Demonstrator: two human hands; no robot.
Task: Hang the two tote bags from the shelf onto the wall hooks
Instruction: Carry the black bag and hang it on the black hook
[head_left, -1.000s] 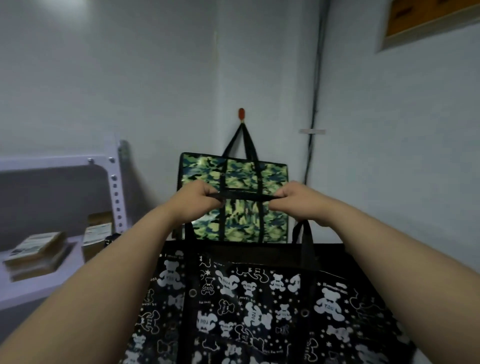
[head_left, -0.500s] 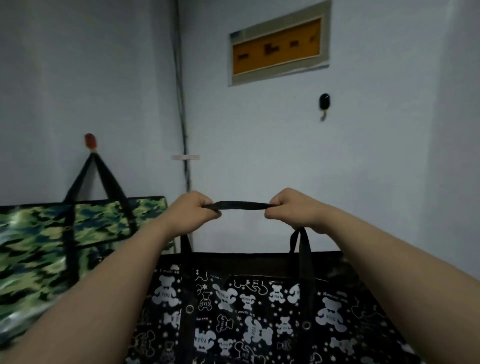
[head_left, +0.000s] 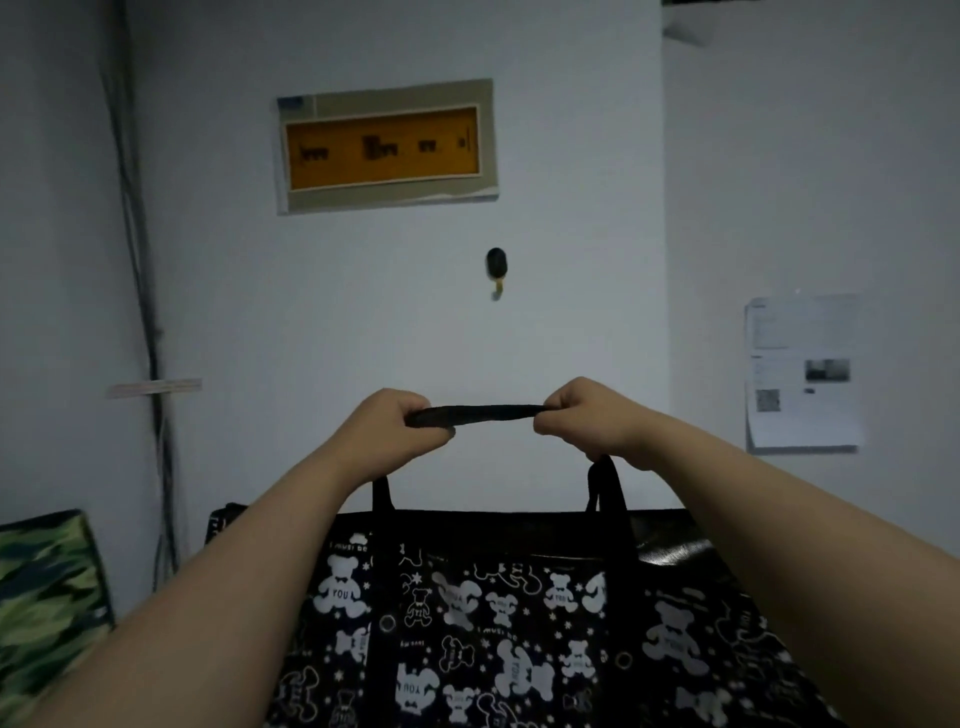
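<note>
Your fingers (head_left: 435, 420) on the left hand (head_left: 390, 422) were curled shut around one end of the black strap (head_left: 475, 413), and the right hand (head_left: 589, 413) was pinched closed on the other end, so the strap ran flat and taut between the two fists. The bear-print tote (head_left: 498, 618) hung straight down below your fingers, held up off anything, with its second handle loop poking up just under your right fist.

Progress-wise, I'd call it roughly the halfway mark or a bit past. The camo tote (head_left: 49, 582) was off to the lower left of your fingers, only a corner of it in frame. Its strap and whatever hook it sat on were cut off, so I couldn't actually confirm it was hung, though it looked like it was up against the wall rather than on a shelf.

What was left was the black one. The dark wall hook (head_left: 496, 266) sat above your fingers, nearly centred over the gap between your hands and clearly apart from the strap, with nothing on it. The orange panel (head_left: 383, 148) was higher up again.

So my guess: you'd need to lift the strap up past the hook, drop the middle over it, and let go.
</note>
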